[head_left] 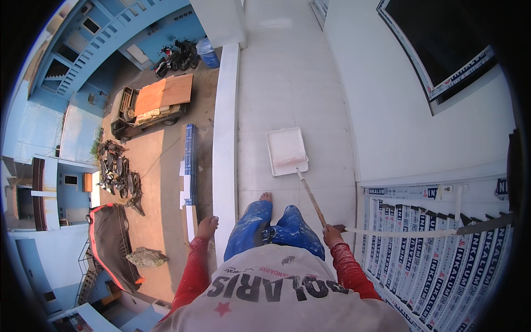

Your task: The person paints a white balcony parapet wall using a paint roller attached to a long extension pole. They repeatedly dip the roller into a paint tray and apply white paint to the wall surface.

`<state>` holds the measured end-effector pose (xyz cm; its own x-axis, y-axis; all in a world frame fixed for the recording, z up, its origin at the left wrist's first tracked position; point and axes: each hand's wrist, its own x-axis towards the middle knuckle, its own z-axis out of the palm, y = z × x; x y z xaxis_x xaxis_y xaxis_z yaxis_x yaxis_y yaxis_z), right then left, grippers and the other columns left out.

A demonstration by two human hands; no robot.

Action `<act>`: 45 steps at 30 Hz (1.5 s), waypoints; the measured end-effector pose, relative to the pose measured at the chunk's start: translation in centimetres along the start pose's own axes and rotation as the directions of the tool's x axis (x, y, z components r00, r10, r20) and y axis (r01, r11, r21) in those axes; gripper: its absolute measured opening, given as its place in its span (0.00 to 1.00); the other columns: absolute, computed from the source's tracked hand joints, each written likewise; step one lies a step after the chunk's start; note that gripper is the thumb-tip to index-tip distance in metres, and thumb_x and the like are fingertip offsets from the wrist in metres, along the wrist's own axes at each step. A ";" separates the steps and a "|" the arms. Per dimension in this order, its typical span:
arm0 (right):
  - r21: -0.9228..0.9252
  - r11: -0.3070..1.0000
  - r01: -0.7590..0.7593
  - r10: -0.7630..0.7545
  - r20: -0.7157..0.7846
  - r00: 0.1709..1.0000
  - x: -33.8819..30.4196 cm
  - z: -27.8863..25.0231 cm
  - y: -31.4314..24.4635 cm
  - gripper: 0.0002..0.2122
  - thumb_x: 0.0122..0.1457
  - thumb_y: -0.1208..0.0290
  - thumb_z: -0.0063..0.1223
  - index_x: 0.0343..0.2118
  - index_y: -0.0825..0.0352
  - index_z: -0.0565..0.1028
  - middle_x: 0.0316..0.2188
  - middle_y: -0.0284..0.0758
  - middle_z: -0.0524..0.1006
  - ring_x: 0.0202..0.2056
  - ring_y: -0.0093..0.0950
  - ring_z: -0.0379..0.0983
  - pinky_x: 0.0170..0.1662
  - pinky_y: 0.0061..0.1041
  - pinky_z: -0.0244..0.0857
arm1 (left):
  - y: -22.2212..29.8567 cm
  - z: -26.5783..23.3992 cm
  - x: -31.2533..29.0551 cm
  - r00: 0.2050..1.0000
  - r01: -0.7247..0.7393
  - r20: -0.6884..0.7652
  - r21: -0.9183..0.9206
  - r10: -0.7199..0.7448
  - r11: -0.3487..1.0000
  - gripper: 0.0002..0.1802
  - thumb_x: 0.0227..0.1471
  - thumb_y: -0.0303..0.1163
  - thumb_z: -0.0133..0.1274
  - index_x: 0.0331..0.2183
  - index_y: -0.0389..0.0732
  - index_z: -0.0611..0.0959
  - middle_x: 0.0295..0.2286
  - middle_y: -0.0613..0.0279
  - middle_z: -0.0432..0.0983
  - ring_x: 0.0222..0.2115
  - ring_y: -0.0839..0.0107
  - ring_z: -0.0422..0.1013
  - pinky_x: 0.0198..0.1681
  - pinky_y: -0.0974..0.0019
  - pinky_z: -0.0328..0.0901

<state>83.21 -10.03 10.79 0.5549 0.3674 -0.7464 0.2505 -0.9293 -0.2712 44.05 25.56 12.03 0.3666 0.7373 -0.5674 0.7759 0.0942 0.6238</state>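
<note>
- Right hand [332,232] is closed around the near end of a pole [311,199].
- The pole runs up and to the left from that hand; its far end sits in the tray [286,150].
- The tray is white and rectangular and lies flat on the white tiled floor [287,83], ahead of the person's bare foot [266,196].
- Pinkish tint shows on the tray's near part.
- Left hand [207,227] rests on the white parapet [225,138], fingers curled loosely, holding nothing.
- The parapet runs along the left side of the floor; beyond it, far below, lies a yard with a truck [146,108] carrying boards.
- Trousers [271,227] are blue and paint-spattered; sleeves red.
- To the right stands a white wall [398,110], with wrapped frames [431,254] leaning low at the right.
</note>
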 end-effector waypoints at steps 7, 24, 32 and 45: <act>0.010 1.000 -0.004 0.003 0.011 1.000 1.2 0.5 1.1 0.15 0.64 0.60 0.43 0.48 0.63 0.73 0.43 0.49 0.78 0.47 0.50 0.73 0.50 0.45 0.67 | -4.7 2.8 -5.4 0.947 0.320 0.024 0.025 -0.320 0.947 0.25 0.57 0.48 0.52 0.40 0.32 0.82 0.27 0.55 0.81 0.25 0.68 0.77 0.32 0.64 0.71; 0.001 1.000 -0.026 0.026 0.001 1.000 9.6 -5.0 -11.5 0.16 0.64 0.59 0.44 0.47 0.63 0.75 0.38 0.47 0.79 0.42 0.45 0.76 0.47 0.40 0.68 | 0.9 -3.9 12.2 0.982 0.180 0.053 0.061 -0.183 0.982 0.25 0.57 0.48 0.52 0.39 0.33 0.83 0.25 0.56 0.81 0.23 0.69 0.76 0.31 0.63 0.71; 0.009 0.999 -0.048 0.048 0.050 0.998 8.1 -7.3 -15.8 0.18 0.65 0.58 0.42 0.49 0.64 0.74 0.46 0.49 0.77 0.49 0.48 0.72 0.53 0.41 0.65 | 0.0 -6.8 19.3 0.987 0.160 -0.014 -0.093 -0.162 0.983 0.23 0.58 0.46 0.51 0.38 0.32 0.83 0.24 0.59 0.80 0.23 0.72 0.75 0.29 0.66 0.70; -0.033 0.988 -0.152 0.154 0.068 0.986 10.2 -10.1 -19.1 0.15 0.64 0.61 0.45 0.45 0.65 0.77 0.36 0.47 0.80 0.39 0.44 0.78 0.45 0.40 0.70 | -7.2 -2.9 10.4 0.841 0.511 0.208 0.002 -0.500 0.860 0.24 0.56 0.46 0.53 0.38 0.30 0.80 0.24 0.56 0.79 0.21 0.67 0.76 0.25 0.61 0.71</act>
<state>92.11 11.80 14.55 0.5316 0.2162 -0.8189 0.1889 -0.9728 -0.1342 40.84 34.49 3.17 0.0267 0.4336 -0.9007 0.8555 0.4561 0.2449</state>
